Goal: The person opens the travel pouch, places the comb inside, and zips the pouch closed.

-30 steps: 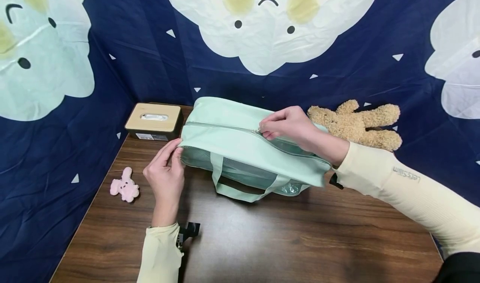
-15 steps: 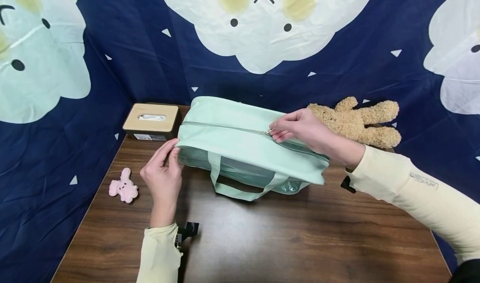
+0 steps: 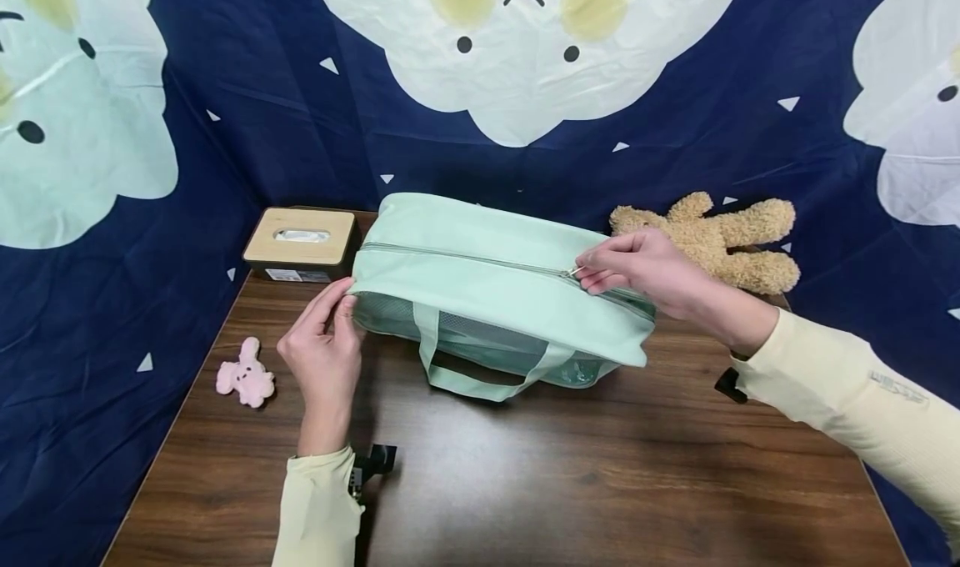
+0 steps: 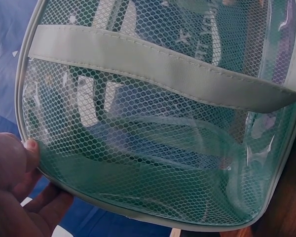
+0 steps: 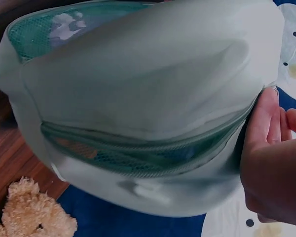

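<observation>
A mint-green bag [image 3: 480, 238] with see-through mesh sides lies across the wooden table, a zipper running along its upper face. At its left end my left hand [image 3: 324, 346] pinches the edge between thumb and fingers; the left wrist view shows that grip beside the mesh panel [image 4: 153, 143]. My right hand [image 3: 645, 268] pinches the zipper pull [image 3: 572, 272] toward the right part of the bag. To the left of the pull the zipper is closed; to its right a gap [image 5: 138, 155] shows in the right wrist view. One strap handle [image 3: 480, 385] hangs on the near side.
A tissue box [image 3: 300, 238] with a wooden lid stands behind my left hand. A small pink plush toy [image 3: 246, 373] lies at the left, and a tan teddy bear [image 3: 712, 242] lies at the back right. A dark blue cloth [image 3: 225, 42] hangs behind the table [image 3: 600, 467].
My right hand has moved to the right along the bag with the zipper pull, and the open stretch has become shorter. The left hand has kept its hold on the bag's edge.
</observation>
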The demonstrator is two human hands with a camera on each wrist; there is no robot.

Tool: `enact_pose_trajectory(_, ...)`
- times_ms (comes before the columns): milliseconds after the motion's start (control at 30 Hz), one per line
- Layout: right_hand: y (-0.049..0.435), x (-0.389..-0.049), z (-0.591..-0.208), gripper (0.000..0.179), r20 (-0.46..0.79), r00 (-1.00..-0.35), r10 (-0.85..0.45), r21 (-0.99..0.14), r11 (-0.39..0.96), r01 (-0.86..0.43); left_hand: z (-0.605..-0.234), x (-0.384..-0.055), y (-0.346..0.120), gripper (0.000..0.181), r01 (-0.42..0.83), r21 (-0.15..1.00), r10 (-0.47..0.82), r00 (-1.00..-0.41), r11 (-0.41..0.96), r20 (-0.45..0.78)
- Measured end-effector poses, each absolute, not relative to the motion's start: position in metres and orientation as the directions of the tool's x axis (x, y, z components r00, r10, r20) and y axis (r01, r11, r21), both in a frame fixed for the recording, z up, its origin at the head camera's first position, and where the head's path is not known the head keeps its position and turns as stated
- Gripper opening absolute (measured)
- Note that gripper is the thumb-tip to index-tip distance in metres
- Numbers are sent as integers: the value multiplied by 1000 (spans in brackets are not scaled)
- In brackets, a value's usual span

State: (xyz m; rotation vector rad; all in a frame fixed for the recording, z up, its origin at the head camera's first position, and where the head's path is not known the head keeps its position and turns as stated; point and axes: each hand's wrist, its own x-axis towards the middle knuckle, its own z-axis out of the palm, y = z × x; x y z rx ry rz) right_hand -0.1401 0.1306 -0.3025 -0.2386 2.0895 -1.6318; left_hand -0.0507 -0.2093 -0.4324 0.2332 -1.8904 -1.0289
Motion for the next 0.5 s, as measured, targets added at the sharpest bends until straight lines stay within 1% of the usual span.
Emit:
enact_pose_trajectory(133,144,-140,-304,30,-263,-870,-417,-950,269,158,-432,-51,-209,15,241,736,-541,-542,633,643)
enact_pose_trajectory(267,160,-138,-307,18,-257,-872,-417,-955,247,164,-432,-52,-208,15,241,741,-548,-539,627,640)
enact_pose_trajectory(500,187,-136,-319,28,-235,-876,-420,-971,140,194,-432,-53,-208,14,246,740,-553,-528,626,644)
